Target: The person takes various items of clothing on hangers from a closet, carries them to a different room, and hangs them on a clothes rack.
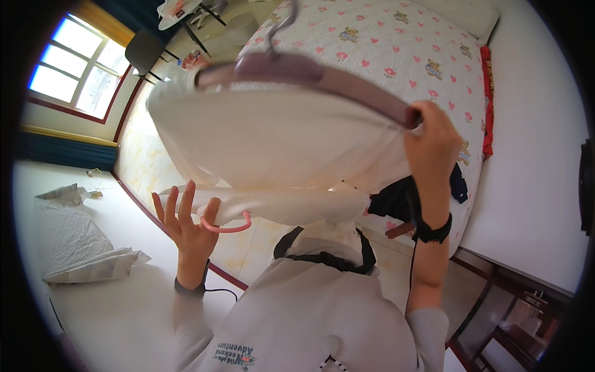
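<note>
My right hand (434,135) grips one end of a mauve-brown clothes hanger (279,69), which is blurred and has its hook pointing away from me. White cloth (279,135), seemingly a garment, spreads below the hanger, and its far left end covers part of it. Closer to me, a rolled or folded white part (288,204) runs across to my left hand (193,232). The fingers of that hand are raised and spread. A pink curved rod (228,229), like a hanger hook, sticks out of the cloth against it; whether the hand grips it is unclear.
Beyond the cloth is a bed (372,42) with a heart-and-bear patterned cover. Dark clothing (395,197) lies on its near edge. Crumpled plastic wrapping (83,237) rests on a white surface at left. A chair (144,51) and a table (181,14) stand near the window (79,65).
</note>
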Available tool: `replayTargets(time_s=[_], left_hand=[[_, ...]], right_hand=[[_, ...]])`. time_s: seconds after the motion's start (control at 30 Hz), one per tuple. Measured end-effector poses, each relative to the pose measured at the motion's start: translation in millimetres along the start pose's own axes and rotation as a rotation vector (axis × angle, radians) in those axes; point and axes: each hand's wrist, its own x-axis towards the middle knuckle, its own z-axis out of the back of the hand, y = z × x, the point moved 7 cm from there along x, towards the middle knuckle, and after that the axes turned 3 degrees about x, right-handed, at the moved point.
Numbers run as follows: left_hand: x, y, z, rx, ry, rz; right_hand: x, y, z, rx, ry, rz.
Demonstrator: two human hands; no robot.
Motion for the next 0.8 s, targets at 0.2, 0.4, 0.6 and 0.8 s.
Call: replayTargets(time_s=[0.2, 0.4, 0.6, 0.8], left_hand=[[-10, -4, -8, -0.047, -0.003, 0.001], [-10, -8, -15, -0.079, -0.006, 0.051], [-1, -23, -28, -0.17, -0.012, 0.052], [10, -40, -40, -0.229, 0.062, 0.003]], right_hand=[[8, -77, 118, -0.219, -0.282, -0.301], [-47, -109, 212, -0.278, -0.441, -0.379], [-121, -123, 289, -0.383, -0.448, -0.408], [-182, -132, 350, -0.614, -0.449, -0.394]])
